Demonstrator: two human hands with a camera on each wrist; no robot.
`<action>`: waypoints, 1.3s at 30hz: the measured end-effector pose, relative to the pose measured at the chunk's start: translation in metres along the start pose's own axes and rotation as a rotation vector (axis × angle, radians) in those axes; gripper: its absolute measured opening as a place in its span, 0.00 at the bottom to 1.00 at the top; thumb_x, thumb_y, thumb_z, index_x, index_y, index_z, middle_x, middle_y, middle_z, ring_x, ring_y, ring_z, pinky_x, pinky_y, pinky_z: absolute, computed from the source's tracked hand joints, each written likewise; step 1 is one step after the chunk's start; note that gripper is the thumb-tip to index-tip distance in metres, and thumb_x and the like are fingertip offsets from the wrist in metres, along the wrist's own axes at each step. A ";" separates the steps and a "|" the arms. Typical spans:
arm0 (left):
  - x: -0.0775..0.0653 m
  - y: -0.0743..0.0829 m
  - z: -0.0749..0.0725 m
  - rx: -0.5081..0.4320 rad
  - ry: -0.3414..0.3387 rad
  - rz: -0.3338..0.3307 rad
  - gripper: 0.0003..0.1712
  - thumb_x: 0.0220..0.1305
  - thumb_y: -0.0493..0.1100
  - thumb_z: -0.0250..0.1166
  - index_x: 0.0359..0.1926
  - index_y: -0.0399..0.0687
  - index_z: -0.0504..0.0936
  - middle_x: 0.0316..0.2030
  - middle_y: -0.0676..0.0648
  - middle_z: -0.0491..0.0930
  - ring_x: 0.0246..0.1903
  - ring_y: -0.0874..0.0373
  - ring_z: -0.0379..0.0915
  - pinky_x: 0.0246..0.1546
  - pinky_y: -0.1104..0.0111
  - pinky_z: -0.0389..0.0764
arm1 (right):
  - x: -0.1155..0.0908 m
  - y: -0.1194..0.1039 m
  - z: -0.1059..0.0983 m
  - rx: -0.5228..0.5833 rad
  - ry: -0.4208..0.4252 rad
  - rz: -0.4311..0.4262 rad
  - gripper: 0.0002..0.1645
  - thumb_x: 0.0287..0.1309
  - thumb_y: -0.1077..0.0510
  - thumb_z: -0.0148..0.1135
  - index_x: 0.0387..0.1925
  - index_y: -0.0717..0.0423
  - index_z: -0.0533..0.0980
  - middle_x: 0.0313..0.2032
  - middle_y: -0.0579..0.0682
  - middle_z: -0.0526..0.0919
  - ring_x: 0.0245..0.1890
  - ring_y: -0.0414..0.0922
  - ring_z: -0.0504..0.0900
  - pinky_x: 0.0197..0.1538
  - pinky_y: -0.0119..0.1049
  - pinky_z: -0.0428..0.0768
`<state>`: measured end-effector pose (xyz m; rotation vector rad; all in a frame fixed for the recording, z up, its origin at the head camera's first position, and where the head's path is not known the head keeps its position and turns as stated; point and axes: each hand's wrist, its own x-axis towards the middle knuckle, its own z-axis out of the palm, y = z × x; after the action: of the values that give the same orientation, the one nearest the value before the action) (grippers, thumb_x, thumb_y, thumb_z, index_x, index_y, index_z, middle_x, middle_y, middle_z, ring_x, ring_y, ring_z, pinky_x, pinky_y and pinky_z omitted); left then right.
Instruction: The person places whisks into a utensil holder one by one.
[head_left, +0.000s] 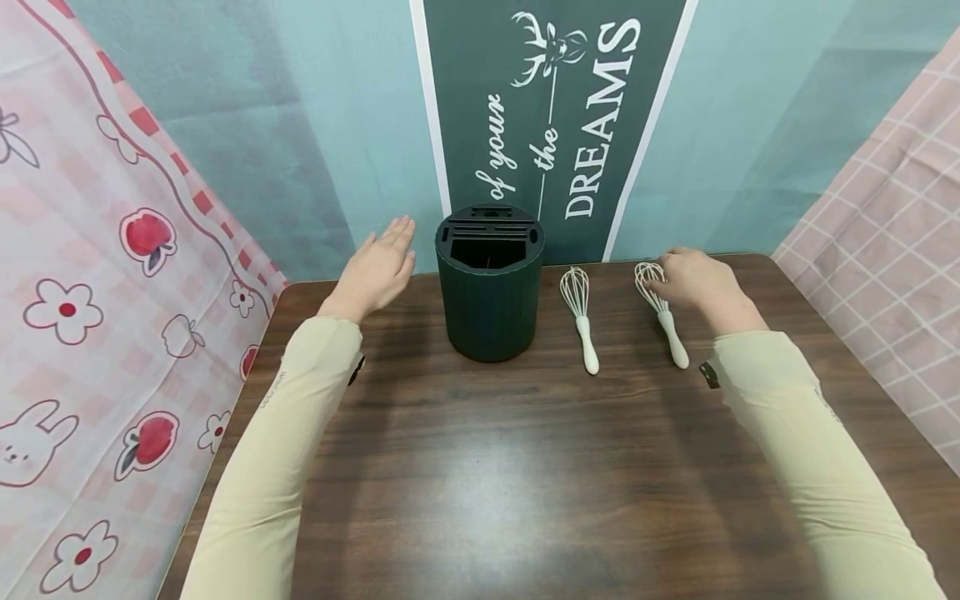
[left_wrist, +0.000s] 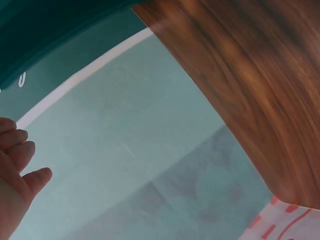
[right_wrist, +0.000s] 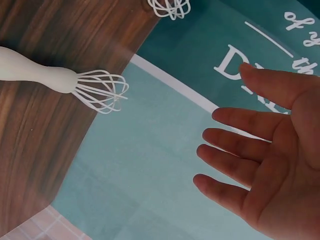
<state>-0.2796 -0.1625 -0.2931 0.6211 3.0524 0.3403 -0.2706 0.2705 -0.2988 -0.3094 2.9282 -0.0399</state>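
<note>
Two white whisks lie on the brown table to the right of a dark green utensil holder [head_left: 491, 312]. The whisk closer to the holder [head_left: 585, 325] has its wires toward the back edge. My right hand [head_left: 693, 279] hovers above the wire end of the other whisk [head_left: 672, 337]; in the right wrist view its fingers are spread, apart from that whisk [right_wrist: 55, 77], and hold nothing. To the left of the holder, my left hand [head_left: 378, 267] is raised with fingers extended and nothing in it. Only part of this hand [left_wrist: 17, 170] shows in the left wrist view.
The holder has a slotted black lid [head_left: 491, 225] with one large opening. Behind the wooden table [head_left: 480, 467] hangs a teal cloth [head_left: 360, 125] with a dark lettered panel. Pink patterned cloths stand at the left [head_left: 112, 333] and right [head_left: 892, 242] sides.
</note>
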 end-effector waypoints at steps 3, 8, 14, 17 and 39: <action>0.007 0.009 0.000 -0.004 0.027 0.014 0.32 0.75 0.49 0.36 0.73 0.41 0.46 0.73 0.43 0.44 0.72 0.54 0.36 0.69 0.54 0.40 | 0.003 0.004 0.002 0.007 -0.002 -0.002 0.28 0.64 0.50 0.51 0.51 0.73 0.72 0.55 0.72 0.68 0.53 0.68 0.70 0.46 0.64 0.71; 0.017 0.022 0.000 0.001 0.035 0.023 0.31 0.75 0.49 0.36 0.73 0.41 0.47 0.73 0.44 0.46 0.72 0.55 0.36 0.69 0.56 0.40 | 0.008 0.013 0.005 0.055 -0.007 0.000 0.20 0.65 0.51 0.51 0.27 0.64 0.73 0.36 0.65 0.75 0.36 0.60 0.76 0.36 0.56 0.74; 0.019 0.029 0.000 0.019 0.010 0.025 0.31 0.74 0.48 0.35 0.73 0.41 0.49 0.73 0.44 0.45 0.72 0.54 0.37 0.69 0.55 0.41 | 0.001 0.024 0.013 0.130 -0.042 0.055 0.21 0.65 0.49 0.50 0.31 0.65 0.72 0.28 0.61 0.76 0.29 0.57 0.76 0.31 0.52 0.72; 0.018 0.031 0.000 0.030 0.001 0.029 0.31 0.74 0.48 0.35 0.73 0.41 0.49 0.73 0.44 0.45 0.72 0.54 0.37 0.69 0.54 0.42 | -0.004 0.029 0.018 0.141 -0.054 0.079 0.27 0.65 0.47 0.48 0.43 0.72 0.72 0.38 0.69 0.77 0.38 0.64 0.77 0.36 0.57 0.73; 0.017 0.033 0.008 -0.007 -0.005 0.021 0.32 0.75 0.50 0.33 0.73 0.40 0.46 0.73 0.44 0.44 0.72 0.55 0.37 0.69 0.55 0.43 | -0.009 0.047 0.042 0.251 -0.097 0.104 0.35 0.66 0.46 0.47 0.56 0.76 0.66 0.53 0.76 0.69 0.52 0.73 0.68 0.49 0.65 0.68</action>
<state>-0.2820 -0.1241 -0.2935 0.6528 3.0407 0.3496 -0.2628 0.3177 -0.3404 -0.1163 2.7963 -0.3636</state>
